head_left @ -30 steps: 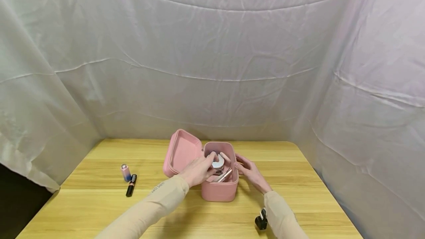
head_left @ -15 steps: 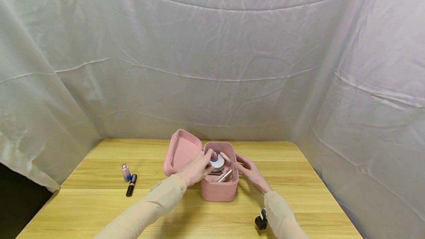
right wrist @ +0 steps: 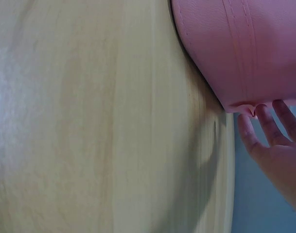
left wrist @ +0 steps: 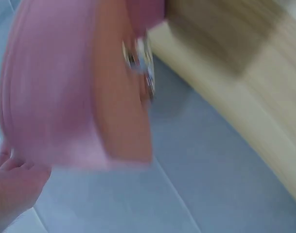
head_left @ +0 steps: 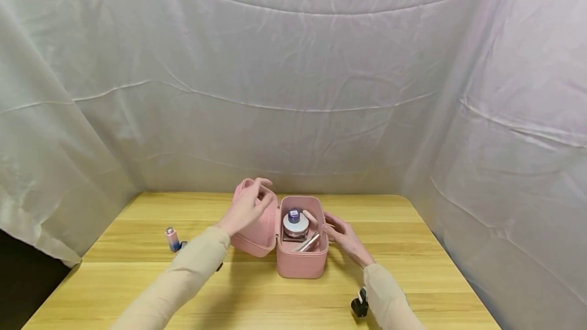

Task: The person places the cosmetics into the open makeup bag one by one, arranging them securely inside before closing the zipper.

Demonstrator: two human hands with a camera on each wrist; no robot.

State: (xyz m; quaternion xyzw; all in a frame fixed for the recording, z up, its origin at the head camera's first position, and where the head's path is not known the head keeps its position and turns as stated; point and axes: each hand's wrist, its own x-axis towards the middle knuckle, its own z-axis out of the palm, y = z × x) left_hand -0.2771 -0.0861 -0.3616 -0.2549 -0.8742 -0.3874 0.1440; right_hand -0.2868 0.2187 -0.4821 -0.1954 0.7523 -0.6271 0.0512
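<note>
A pink cosmetic case (head_left: 302, 264) stands on the table with its lid (head_left: 266, 228) tilted out to the left. Above the lid is my left hand (head_left: 243, 211), fingers extended and holding nothing; whether it touches the lid is unclear. The left wrist view shows part of this hand (left wrist: 19, 187) beside blurred pink material. My right hand (head_left: 347, 242) rests against the case's right side, fingertips touching the outer wall (right wrist: 245, 58). Inside lie a round white compact (head_left: 300, 226), a small purple-topped container (head_left: 294, 216), a silver tube (head_left: 308, 242) and a pink tube (head_left: 310, 216).
Left on the table stands a pink-and-blue tube (head_left: 172, 240). A black tube beside it is mostly hidden behind my left sleeve (head_left: 197, 253). A small black device (head_left: 359, 303) sits at my right wrist. Grey cloth (head_left: 293, 141) hangs behind the table.
My left hand has let go of the purple-topped container, which now sits on the compact, and moved left out of the case to the lid. The lid has shifted slightly. My right hand stays.
</note>
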